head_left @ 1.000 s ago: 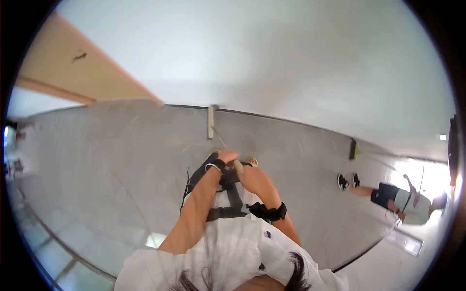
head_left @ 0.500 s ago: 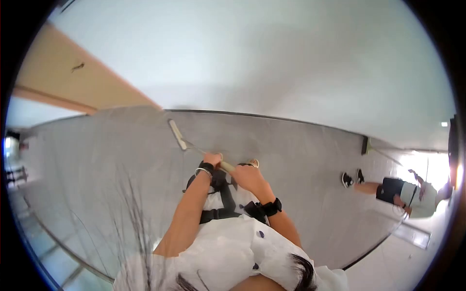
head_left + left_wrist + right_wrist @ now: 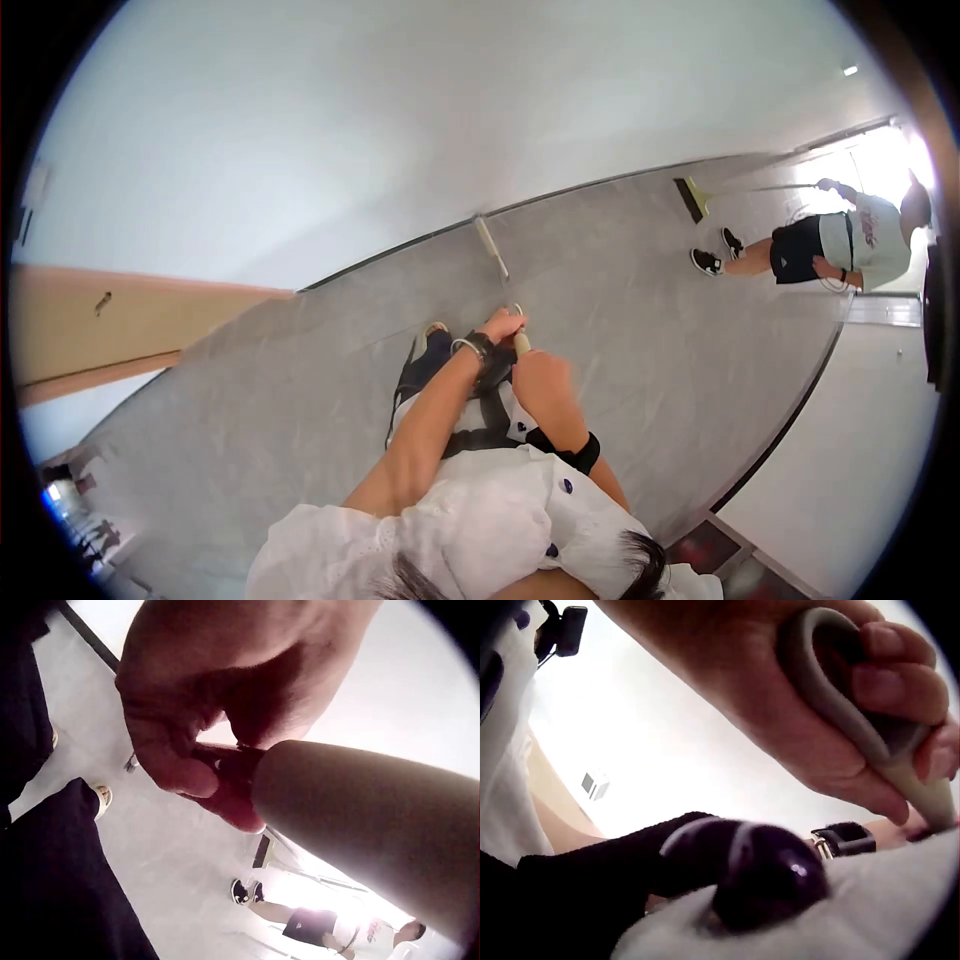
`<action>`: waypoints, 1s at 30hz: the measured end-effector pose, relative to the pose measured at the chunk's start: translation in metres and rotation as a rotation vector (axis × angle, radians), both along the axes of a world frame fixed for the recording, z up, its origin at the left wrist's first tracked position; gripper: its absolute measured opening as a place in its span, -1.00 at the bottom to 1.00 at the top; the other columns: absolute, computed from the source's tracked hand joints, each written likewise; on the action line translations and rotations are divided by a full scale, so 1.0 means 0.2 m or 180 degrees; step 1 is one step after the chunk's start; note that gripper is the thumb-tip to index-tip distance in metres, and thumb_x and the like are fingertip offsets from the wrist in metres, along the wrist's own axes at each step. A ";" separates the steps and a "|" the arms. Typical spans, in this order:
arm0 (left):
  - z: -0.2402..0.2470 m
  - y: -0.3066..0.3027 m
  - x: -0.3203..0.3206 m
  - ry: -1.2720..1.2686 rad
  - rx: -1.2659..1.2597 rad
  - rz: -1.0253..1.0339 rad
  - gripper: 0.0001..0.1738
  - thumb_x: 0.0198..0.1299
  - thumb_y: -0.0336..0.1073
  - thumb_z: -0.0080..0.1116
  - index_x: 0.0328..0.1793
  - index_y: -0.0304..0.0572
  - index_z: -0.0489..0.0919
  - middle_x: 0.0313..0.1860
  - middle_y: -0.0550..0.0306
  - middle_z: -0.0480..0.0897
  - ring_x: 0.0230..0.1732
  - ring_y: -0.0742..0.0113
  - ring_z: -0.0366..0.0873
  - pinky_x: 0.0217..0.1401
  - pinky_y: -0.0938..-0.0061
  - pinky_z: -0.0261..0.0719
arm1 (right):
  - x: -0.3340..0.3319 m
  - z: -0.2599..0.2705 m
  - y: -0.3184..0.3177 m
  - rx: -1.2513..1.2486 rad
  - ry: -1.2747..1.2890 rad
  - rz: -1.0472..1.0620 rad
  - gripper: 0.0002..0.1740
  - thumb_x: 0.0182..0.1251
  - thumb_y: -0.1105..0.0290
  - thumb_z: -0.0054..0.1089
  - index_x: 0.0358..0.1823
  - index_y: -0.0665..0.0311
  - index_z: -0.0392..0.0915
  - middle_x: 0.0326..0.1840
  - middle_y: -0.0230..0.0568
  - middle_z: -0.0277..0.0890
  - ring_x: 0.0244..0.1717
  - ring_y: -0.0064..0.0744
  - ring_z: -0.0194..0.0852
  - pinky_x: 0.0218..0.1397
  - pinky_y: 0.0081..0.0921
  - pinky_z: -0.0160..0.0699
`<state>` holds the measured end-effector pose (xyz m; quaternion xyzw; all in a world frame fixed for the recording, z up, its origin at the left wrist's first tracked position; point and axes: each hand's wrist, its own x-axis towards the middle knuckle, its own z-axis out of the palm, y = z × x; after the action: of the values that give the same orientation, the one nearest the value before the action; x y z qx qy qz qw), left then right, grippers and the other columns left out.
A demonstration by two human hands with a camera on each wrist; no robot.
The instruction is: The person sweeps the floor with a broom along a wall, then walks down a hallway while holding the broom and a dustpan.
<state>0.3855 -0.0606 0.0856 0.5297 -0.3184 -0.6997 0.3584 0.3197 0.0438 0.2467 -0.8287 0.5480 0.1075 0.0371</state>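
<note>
I hold a broom with a narrow pale head (image 3: 492,248), which lies on the grey floor close to the wall's base. Its pole runs back toward my body and ends in a thick cream grip (image 3: 360,825). My left hand (image 3: 503,325) is lower on the pole, fingers and thumb curled round it just below that grip. At the top end, near my shirt front, my right hand (image 3: 543,385) grips the handle's hanging loop (image 3: 840,697), with fingertips hooked through the loop. The broom's bristles are hidden from above.
On the right, another person (image 3: 850,240) stands with a second broom (image 3: 692,200), dark-bristled with a yellow-green top. A white wall (image 3: 400,120) runs along ahead, with a tan door (image 3: 90,315) at left. My sandalled foot (image 3: 435,328) is just behind the broom head.
The broom head swung left along the floor, then back to the right toward the wall. Both hands kept their grip. The view turned, and the other person now appears higher.
</note>
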 end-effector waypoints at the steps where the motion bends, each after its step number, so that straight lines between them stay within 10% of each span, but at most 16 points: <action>1: 0.00 0.04 0.01 -0.0001 0.0022 0.0127 -0.83 -0.16 -0.34 0.06 -0.61 -0.32 0.43 -0.70 0.10 0.44 -0.72 0.29 0.38 -0.73 0.40 0.30 | 0.00 -0.02 0.00 0.0043 0.0119 0.0190 -0.77 0.06 0.28 0.05 -0.50 0.33 0.49 -0.51 -0.06 0.49 -0.47 -0.14 0.50 -0.45 -0.28 0.44; 6: -0.51 0.24 0.21 -0.0022 -0.0072 0.0479 -0.79 -0.14 -0.25 0.07 -0.61 -0.24 0.39 -0.67 0.18 0.40 -0.68 0.38 0.36 -0.69 0.49 0.25 | 0.03 -0.19 0.06 0.0150 -0.0084 0.1146 -0.79 0.06 0.29 0.04 -0.51 0.30 0.50 -0.54 -0.12 0.48 -0.49 -0.16 0.51 -0.50 -0.28 0.44; 10: -0.57 0.50 0.39 0.0299 0.0542 0.1960 -0.82 -0.12 -0.33 0.01 -0.66 -0.23 0.34 -0.70 0.14 0.38 -0.76 0.35 0.31 -0.78 0.45 0.21 | 0.17 -0.26 0.10 0.0429 -0.0139 0.1904 -0.82 0.07 0.31 0.04 -0.35 0.24 0.37 -0.59 -0.14 0.45 -0.48 -0.14 0.48 -0.50 -0.28 0.41; 18: -1.15 0.68 0.37 -0.2435 -0.1768 0.1189 -0.81 -0.17 -0.40 -0.01 -0.73 -0.28 0.32 -0.76 0.09 0.36 -0.81 0.32 0.29 -0.81 0.43 0.22 | 0.09 -0.33 0.17 0.0748 -0.0299 0.2079 -0.86 0.08 0.33 0.01 -0.37 0.24 0.38 -0.53 -0.10 0.45 -0.49 -0.11 0.44 -0.48 -0.27 0.38; 22: -0.42 0.54 0.30 0.0206 0.0875 0.2174 -0.82 -0.21 -0.39 0.02 -0.73 -0.30 0.36 -0.76 0.06 0.37 -0.81 0.31 0.29 -0.81 0.43 0.23 | 0.08 -0.21 0.10 0.0526 -0.0206 0.1867 -0.81 0.08 0.29 0.02 -0.44 0.29 0.43 -0.54 -0.07 0.45 -0.50 -0.10 0.46 -0.49 -0.26 0.40; 25: -0.79 0.31 0.28 -0.0956 -0.0576 0.0617 -0.82 -0.21 -0.33 0.07 -0.66 -0.31 0.43 -0.71 0.10 0.42 -0.76 0.32 0.34 -0.72 0.42 0.29 | 0.05 -0.21 0.06 0.0335 -0.0213 0.1323 -0.75 0.10 0.26 0.03 -0.46 0.35 0.43 -0.56 -0.04 0.46 -0.52 -0.09 0.48 -0.49 -0.27 0.43; 30: -0.31 0.09 0.02 -0.0248 -0.0207 0.0175 -0.71 -0.18 -0.19 0.10 -0.57 -0.34 0.49 -0.62 0.11 0.50 -0.59 0.37 0.42 -0.53 0.46 0.36 | -0.05 -0.20 0.08 -0.0138 -0.0106 0.0282 -0.72 0.12 0.25 0.04 -0.47 0.39 0.42 -0.57 -0.07 0.46 -0.53 -0.13 0.49 -0.48 -0.31 0.45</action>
<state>0.3887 -0.0436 0.0243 0.5532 -0.3400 -0.6577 0.3819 0.3096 0.0595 0.2072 -0.8545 0.5122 0.0834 0.0234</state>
